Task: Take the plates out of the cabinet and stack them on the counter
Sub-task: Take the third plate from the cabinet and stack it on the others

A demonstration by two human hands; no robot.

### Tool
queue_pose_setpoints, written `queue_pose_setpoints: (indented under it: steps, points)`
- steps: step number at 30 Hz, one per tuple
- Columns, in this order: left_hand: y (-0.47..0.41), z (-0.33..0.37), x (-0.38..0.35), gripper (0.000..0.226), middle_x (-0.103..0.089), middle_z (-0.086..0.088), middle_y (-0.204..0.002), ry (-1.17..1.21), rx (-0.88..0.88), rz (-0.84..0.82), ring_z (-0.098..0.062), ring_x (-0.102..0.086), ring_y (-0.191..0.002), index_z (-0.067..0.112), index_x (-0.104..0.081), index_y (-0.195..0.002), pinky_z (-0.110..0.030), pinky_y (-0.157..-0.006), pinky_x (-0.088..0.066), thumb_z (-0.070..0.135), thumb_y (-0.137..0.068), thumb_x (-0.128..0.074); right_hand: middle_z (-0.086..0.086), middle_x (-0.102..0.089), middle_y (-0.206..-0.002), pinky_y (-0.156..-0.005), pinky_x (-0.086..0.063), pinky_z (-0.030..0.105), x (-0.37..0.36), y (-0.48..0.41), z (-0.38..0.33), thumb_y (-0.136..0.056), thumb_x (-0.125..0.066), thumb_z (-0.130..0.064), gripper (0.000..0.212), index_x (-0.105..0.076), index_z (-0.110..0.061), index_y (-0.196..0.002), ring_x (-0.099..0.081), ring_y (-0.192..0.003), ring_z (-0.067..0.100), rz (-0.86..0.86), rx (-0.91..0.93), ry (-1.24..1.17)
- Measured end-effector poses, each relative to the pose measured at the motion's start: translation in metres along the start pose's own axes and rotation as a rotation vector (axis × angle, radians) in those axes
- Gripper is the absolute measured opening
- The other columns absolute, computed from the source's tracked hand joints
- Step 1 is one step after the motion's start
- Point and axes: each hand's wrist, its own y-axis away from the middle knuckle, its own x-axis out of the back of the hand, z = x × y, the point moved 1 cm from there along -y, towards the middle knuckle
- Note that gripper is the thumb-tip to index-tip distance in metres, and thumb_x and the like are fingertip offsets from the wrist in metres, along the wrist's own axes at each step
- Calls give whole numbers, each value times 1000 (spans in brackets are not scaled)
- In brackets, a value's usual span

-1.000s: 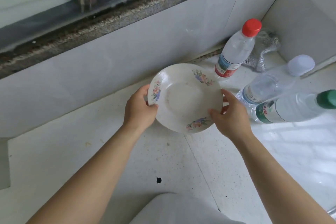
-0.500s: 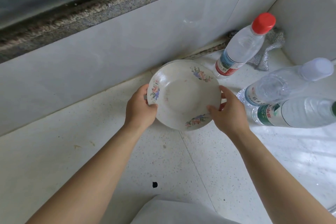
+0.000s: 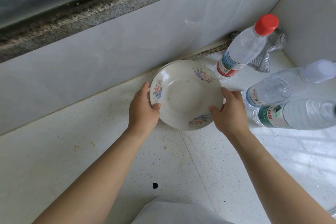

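Two bare hands hold one floral plate (image 3: 185, 94) between them, low over the far part of the speckled white worktop (image 3: 91, 151), close to the grey tiled wall (image 3: 109, 51). Whether the plate rests on the worktop I cannot tell. The left grip (image 3: 143, 109) pinches the plate's left rim, thumb on top and fingers out of sight beneath. The right grip (image 3: 229, 112) pinches the near right rim the same way, its thumb lying beside one flower spray. Three sprays of pink and blue flowers mark the rim, and the plate carries no writing. A second rim line shows along its far left edge, though it is unclear whether that is another plate underneath.

Right of the plate stand three clear plastic bottles. The red-capped bottle (image 3: 243, 51) is farthest and bears a white, blue and red label whose print is too small to read. The white-capped bottle (image 3: 272, 89) has a pale label with a line of blurred characters. The green-labelled bottle (image 3: 291, 114), nearest, shows white Chinese characters that look like 山泉.

A silver mesh scourer (image 3: 269, 54) lies in the far right corner behind the red-capped bottle. A small black spot (image 3: 155, 185) marks the near worktop.
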Motion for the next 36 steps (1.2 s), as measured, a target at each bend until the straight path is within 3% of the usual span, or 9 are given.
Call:
queue_pose_setpoints:
  steps: [2, 7, 14, 17, 20, 31, 36]
  points:
    - [1, 1, -1, 72, -53, 7, -132, -22, -16, 11, -12, -56, -111, 19, -28, -145, -16, -81, -39, 8, -84, -64, 12, -43, -121, -87, -42, 30, -1, 1, 1, -79, -62, -10, 59, -42, -13, -134, -56, -93, 34, 4, 9, 24]
    - [5, -2, -2, 73, -56, 6, -132, -47, -46, 55, -11, -54, -116, 17, -25, -146, -12, -85, -35, 6, -85, -63, 11, -43, -120, -83, -43, 32, -4, 2, 2, -80, -63, -12, 59, -41, -12, -134, -55, -94, 34, 6, 30, 59]
    - [1, -8, -7, 70, -56, -3, -131, -134, -84, 69, -19, -53, -119, 16, -26, -146, -29, -96, -45, 10, -86, -62, 12, -43, -126, -87, -43, 35, -5, 3, 1, -80, -64, -12, 61, -39, -12, -136, -56, -97, 34, 23, 11, 31]
    - [-1, -13, -8, 64, -59, -1, -126, -166, -117, 80, -20, -53, -117, 19, -33, -143, -37, -93, -51, 13, -86, -61, 11, -42, -128, -89, -47, 40, -6, 2, 1, -80, -65, -13, 63, -39, -13, -137, -56, -100, 33, 24, 6, 13]
    - [-2, -15, -7, 59, -58, 0, -128, -212, -152, 84, -22, -51, -118, 18, -37, -141, -33, -92, -49, 15, -87, -61, 11, -44, -128, -91, -48, 44, -7, 2, 2, -79, -66, -14, 64, -38, -14, -138, -56, -103, 32, 29, 10, -9]
    - [0, -14, -6, 59, -40, -3, -143, -111, -128, 9, -19, -51, -122, 13, -35, -142, -28, -101, -43, 13, -88, -60, 10, -46, -130, -96, -45, 38, -6, -4, 3, -80, -65, -13, 64, -38, -15, -139, -51, -112, 27, 44, 9, -90]
    - [1, -17, -7, 61, -50, 1, -136, 3, -62, -46, -17, -58, -112, 24, -31, -144, -35, -98, -48, 14, -89, -57, 4, -55, -127, -77, -48, 29, -6, -2, 8, -83, -65, -16, 65, -36, -23, -140, -58, -84, 16, 11, -36, -208]
